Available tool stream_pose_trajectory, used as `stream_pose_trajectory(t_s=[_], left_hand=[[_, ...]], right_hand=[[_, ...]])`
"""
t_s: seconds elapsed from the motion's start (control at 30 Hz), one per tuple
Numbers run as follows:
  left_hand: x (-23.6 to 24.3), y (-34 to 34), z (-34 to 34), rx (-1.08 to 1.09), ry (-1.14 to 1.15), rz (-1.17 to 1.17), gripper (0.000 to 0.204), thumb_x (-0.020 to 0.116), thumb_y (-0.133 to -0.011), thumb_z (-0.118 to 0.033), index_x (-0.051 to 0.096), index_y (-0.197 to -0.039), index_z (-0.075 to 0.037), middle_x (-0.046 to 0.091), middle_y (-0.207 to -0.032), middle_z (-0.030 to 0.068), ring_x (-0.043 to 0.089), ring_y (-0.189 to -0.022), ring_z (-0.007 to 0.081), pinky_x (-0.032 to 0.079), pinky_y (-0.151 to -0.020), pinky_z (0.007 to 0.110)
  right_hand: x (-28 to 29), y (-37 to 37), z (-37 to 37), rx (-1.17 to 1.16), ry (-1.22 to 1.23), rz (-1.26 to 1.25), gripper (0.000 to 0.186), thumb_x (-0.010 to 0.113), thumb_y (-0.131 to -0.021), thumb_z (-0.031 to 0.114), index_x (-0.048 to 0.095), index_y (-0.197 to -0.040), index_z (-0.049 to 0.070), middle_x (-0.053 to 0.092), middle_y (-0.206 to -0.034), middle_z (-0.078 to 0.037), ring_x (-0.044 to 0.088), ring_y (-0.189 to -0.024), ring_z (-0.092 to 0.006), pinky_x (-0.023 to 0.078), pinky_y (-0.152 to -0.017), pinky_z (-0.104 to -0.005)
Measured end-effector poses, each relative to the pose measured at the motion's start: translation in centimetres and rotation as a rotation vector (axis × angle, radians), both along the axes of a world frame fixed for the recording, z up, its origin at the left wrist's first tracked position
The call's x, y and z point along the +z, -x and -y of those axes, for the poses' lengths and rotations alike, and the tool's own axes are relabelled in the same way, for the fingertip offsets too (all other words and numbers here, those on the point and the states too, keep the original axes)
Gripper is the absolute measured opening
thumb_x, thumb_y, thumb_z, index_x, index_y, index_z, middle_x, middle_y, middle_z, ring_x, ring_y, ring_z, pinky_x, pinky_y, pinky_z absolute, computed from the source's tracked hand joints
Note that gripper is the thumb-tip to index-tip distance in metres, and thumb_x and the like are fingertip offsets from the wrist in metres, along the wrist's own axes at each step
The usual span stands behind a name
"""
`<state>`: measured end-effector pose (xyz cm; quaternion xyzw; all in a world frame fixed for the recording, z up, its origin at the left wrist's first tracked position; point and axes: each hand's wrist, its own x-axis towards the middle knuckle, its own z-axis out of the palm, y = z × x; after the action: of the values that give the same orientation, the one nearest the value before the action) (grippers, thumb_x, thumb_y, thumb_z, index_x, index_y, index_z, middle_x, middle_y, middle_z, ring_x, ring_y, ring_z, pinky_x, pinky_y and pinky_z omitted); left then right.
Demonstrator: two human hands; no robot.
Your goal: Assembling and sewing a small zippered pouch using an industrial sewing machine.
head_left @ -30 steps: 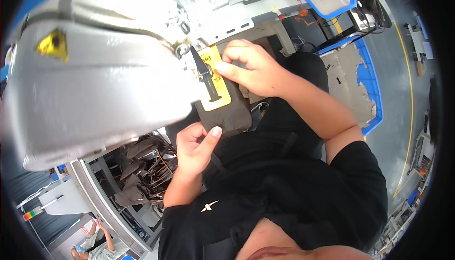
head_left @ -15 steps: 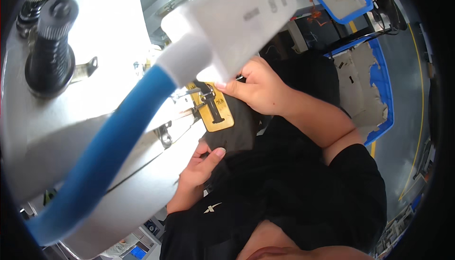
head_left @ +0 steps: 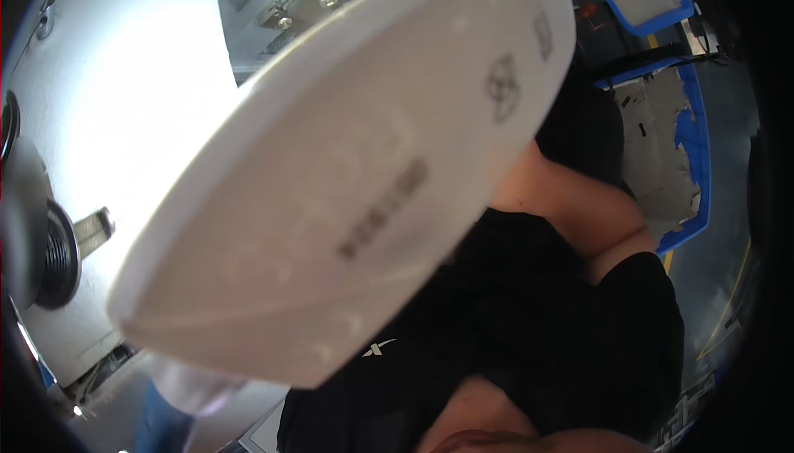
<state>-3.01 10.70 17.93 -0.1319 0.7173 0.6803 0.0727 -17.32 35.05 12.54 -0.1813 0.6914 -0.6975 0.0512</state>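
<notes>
Near nine o'clock, a ribbed dark knob [head_left: 59, 255] stands beside a white machine body [head_left: 149, 81] at ten. A blurred blue neck [head_left: 165, 420] shows between seven and eight. At centre, a pale lamp-like shade [head_left: 331, 180] hides the workpiece, left hand and right hand; the workpiece's exact position and either grip cannot be told. The right forearm [head_left: 571, 197] runs behind the shade from three o'clock. A small blue tray [head_left: 653, 26] sits between one and two. Judgement: good handling calls for a sightline clear of the shade.
</notes>
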Motion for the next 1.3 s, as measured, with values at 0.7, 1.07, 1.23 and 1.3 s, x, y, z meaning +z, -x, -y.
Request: stream_pose_trajectory(t_s=[0.7, 1.07, 1.23, 1.3], left_hand=[[2.9, 4.7, -2.8, -0.008, 0.463, -0.131, 0.038, 0.072, -0.082, -0.003, 0.066, -0.120, 0.001, 0.058, -0.101, 0.0084, 0.056, -0.087, 0.0141, 0.044, -0.080, 0.027], [0.1, 3.9, -2.0, 0.222, 0.422, -0.432, 0.027, 0.065, -0.091, 0.012, 0.062, -0.118, 0.006, 0.067, -0.108, 0.0103, 0.063, -0.099, 0.0160, 0.050, -0.092, 0.028], [0.7, 3.5, -1.8, 0.176, 0.475, -0.499, 0.029, 0.071, -0.091, 0.006, 0.067, -0.119, 0.005, 0.072, -0.109, 0.0089, 0.065, -0.100, 0.0144, 0.051, -0.089, 0.029], [0.3, 3.1, -1.9, 0.240, 0.096, -0.438, 0.019, 0.071, -0.093, 0.001, 0.071, -0.111, 0.005, 0.074, -0.110, 0.0094, 0.065, -0.099, 0.0128, 0.049, -0.092, 0.027]], right_hand=[[5.6, 0.6, -3.1, 0.404, -0.140, 0.053, 0.041, 0.077, -0.087, 0.029, 0.057, -0.061, 0.005, 0.058, -0.058, -0.010, 0.061, -0.054, -0.0291, 0.044, -0.052, -0.0426], [6.8, -0.7, -1.3, 0.077, -0.206, -0.362, 0.025, 0.077, -0.084, 0.011, 0.059, -0.068, 0.006, 0.052, -0.060, -0.004, 0.050, -0.053, -0.0193, 0.038, -0.051, -0.0344], [9.0, 1.8, 1.1, -0.196, -0.481, -0.874, 0.017, 0.078, -0.080, 0.021, 0.066, -0.079, 0.008, 0.061, -0.086, -0.005, 0.059, -0.092, -0.0261, 0.048, -0.081, -0.0406], [8.7, 2.4, 2.3, -0.180, -0.485, -0.891, 0.016, 0.078, -0.080, 0.020, 0.070, -0.084, 0.007, 0.064, -0.095, -0.006, 0.058, -0.105, -0.0279, 0.046, -0.094, -0.0441]])
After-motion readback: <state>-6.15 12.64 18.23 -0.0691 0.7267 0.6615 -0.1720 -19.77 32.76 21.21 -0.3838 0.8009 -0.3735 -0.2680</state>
